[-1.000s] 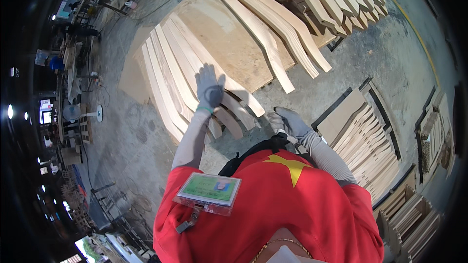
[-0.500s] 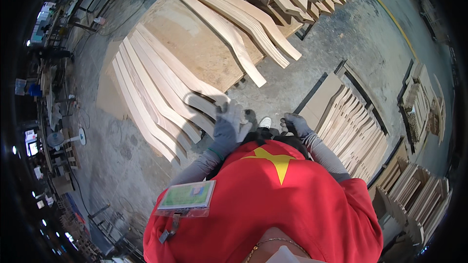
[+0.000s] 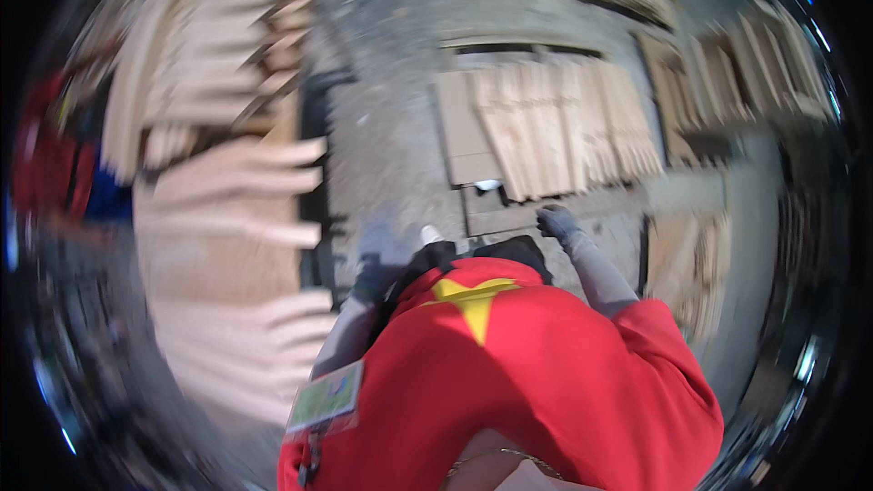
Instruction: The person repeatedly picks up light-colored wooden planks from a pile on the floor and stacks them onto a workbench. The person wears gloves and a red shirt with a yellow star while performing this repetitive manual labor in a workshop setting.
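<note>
My right hand (image 3: 556,222), in a grey glove, is closed with its fingers curled and nothing visible in it. It hangs before a low stack of curved pale wooden pieces (image 3: 573,127). Close to my left thigh is my gloved left hand (image 3: 371,280), smeared by motion, so its fingers cannot be read. To its left, curved wooden pieces (image 3: 245,323) lie fanned on a board-topped table (image 3: 209,264), their ends past the edge. More curved pieces (image 3: 232,177) lie farther along that table.
A tall stack of shaped wood (image 3: 205,55) rises at the far left. Brown cardboard (image 3: 468,127) lies beside the low stack. Other wood piles (image 3: 755,73) stand at the right. A blurred red shape (image 3: 59,155) shows at the left rim. Grey floor (image 3: 391,127) runs between.
My view has swung to the right, so the table is now on my left and the low stack ahead. My left hand has dropped from over the wooden pieces to my side.
</note>
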The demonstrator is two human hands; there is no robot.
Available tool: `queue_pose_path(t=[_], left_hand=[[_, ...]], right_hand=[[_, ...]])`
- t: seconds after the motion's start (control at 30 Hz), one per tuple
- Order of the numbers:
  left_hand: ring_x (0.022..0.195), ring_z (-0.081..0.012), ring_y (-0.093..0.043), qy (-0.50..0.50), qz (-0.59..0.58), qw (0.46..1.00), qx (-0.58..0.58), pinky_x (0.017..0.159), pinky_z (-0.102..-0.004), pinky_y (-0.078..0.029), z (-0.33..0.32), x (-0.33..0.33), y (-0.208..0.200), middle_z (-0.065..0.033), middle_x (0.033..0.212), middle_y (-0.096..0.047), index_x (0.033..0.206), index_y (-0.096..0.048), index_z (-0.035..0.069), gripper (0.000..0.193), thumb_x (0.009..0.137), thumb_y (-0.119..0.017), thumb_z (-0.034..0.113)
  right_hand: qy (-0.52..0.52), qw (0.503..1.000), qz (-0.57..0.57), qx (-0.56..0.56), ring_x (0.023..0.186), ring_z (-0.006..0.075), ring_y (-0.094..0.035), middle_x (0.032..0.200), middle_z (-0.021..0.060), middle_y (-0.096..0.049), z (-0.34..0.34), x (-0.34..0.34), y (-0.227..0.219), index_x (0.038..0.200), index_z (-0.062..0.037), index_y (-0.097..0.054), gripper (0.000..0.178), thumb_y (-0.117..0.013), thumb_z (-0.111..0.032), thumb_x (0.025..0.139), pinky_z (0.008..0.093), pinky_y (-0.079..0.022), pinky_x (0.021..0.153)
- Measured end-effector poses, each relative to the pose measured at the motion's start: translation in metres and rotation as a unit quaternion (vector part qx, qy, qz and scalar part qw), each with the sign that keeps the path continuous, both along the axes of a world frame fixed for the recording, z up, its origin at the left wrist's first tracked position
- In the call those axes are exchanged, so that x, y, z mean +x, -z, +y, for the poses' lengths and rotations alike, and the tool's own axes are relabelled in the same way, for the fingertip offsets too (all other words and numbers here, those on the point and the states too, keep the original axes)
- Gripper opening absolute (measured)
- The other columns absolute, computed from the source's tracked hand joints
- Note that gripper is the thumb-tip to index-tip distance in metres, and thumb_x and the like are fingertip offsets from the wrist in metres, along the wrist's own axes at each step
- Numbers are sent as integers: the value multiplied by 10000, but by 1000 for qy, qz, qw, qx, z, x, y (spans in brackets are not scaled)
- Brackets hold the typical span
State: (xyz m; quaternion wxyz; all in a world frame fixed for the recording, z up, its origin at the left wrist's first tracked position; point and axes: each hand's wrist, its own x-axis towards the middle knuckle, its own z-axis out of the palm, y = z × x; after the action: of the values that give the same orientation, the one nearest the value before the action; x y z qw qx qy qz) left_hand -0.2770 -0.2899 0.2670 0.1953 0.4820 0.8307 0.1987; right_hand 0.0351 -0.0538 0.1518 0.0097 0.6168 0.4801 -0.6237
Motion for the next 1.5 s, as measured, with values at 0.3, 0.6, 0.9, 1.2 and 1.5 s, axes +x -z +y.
queue_pose_path(t=[0.3,0.6,0.9,1.2,1.5], left_hand=[[1174,-386,-472,235,13,972,-14,1085,-492,-227,98,36,6,-243,1272,-502,1313,-429,-14,615,873,-516,407],[1168,-380,-473,286,16,956,-63,1066,-497,-257,177,115,23,-248,1245,-514,1306,-431,-20,610,871,-526,396],[1144,-395,-494,158,-16,916,-368,1023,-495,-321,251,242,34,-235,1236,-526,1319,-433,29,634,865,-528,461],[1181,-367,-478,138,-161,868,-448,967,-413,-383,310,344,105,-239,1289,-491,1343,-410,20,620,866,-549,392],[1225,-332,-465,-28,-326,849,-414,1019,-364,-364,345,381,203,-250,1304,-479,1295,-426,-80,561,898,-549,298]], right_hand=[[257,965,-52,-12,467,126,-469,597,10,-514,-77,165,12,788,-46,-616,143,-605,-186,812,280,-361,409],[75,967,-236,61,678,241,-601,788,124,-636,-73,258,62,1077,-68,-636,368,-614,-294,788,357,-474,593],[-42,952,-291,85,908,323,-647,992,190,-656,167,343,116,1102,-70,-571,412,-552,-354,806,371,-519,756],[29,938,-236,252,1124,377,-513,1248,248,-500,380,393,233,1360,-21,-308,795,-630,-467,786,441,-438,905],[-72,867,-345,352,1257,354,-321,1321,148,-400,508,359,341,1158,-86,-554,697,-718,-538,653,506,-261,1009]])
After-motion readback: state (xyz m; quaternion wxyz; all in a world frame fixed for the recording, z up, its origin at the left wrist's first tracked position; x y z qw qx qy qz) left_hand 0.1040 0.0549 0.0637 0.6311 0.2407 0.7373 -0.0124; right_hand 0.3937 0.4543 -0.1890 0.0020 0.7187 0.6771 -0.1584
